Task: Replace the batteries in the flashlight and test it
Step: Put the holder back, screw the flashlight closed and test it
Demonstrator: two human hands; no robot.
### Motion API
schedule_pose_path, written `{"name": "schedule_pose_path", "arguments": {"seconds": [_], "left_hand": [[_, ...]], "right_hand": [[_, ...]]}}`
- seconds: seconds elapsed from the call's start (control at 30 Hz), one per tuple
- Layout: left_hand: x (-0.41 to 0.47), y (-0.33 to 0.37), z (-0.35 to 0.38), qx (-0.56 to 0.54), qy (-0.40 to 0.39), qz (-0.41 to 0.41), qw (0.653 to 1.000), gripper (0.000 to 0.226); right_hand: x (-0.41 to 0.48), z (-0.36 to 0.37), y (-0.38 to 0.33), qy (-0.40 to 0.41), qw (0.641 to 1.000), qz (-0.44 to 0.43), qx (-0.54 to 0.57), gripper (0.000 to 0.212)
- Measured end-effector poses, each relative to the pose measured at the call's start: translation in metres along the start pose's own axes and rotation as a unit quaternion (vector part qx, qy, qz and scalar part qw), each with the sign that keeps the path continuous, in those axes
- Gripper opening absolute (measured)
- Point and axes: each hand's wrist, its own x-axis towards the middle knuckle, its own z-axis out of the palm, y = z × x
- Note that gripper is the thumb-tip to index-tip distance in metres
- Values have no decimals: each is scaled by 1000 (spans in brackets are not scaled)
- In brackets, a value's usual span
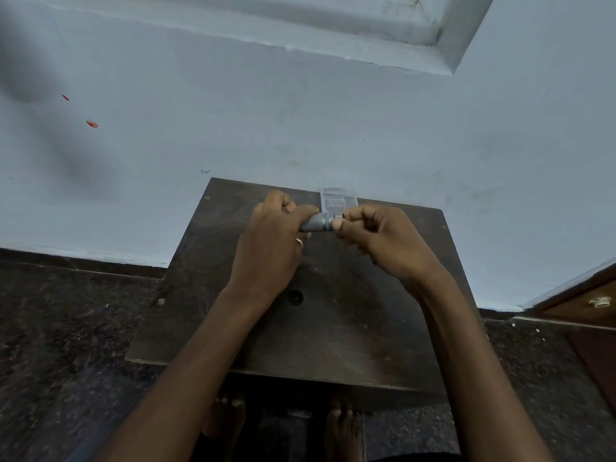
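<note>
Lying crosswise between the 2 hands, the flashlight (319, 222) runs left to right above the far part of the table (333, 328), near the wall. Its long axis points from the left hand (271, 235) straight at the right hand (370, 235), so any twist has to turn about that line.

The left hand is wrapped over the body, fingers curled shut around it and hiding that end; a ring (299, 242) shows on 1 finger. The right hand meets the exposed end, thumb and curled fingers pinched together on it, though whether they hold a cap or only press on the end cannot be told. Both wrists are bent inward, forearms converging from the near edge.

This looks like the unscrewing or re-screwing of an end cap; which of the 2 is unclear, since no loose batteries are visible. The right hand is better placed to turn while the left braces.

Just behind the flashlight stands a clear plastic case (336, 200), close to the right fingers, and a careless turn could knock it.
</note>
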Motion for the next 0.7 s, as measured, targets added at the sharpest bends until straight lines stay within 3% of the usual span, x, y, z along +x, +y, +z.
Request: {"name": "schedule_pose_path", "arguments": {"seconds": [0.1, 0.23, 0.3, 0.4, 0.47, 0.57, 0.63, 0.7], "left_hand": [[0, 1, 0, 2, -3, 5, 1000, 42], [0, 1, 0, 4, -3, 8, 1000, 42], [0, 0, 0, 5, -2, 5, 1000, 43], [0, 0, 0, 8, -4, 3, 1000, 43], [0, 0, 0, 8, -4, 3, 1000, 42], [0, 0, -1, 11, -3, 4, 1000, 41], [0, 0, -1, 8, -3, 0, 1000, 41], [-1, 0, -1, 11, -3, 5, 1000, 42]], "right_hand": [[-1, 5, -2, 25, 999, 9, -33, 44], [-1, 9, -4, 40, 997, 33, -49, 57], [0, 7, -4, 40, 998, 27, -44, 51], [-1, -2, -6, 8, 999, 12, 41, 17], [-1, -5, -7, -8, 996, -2, 89, 27], [0, -1, -5, -2, 996, 0, 89, 24], [1, 1, -3, 4, 999, 7, 51, 14], [2, 3, 1, 11, 1000, -2, -12, 28]]}}
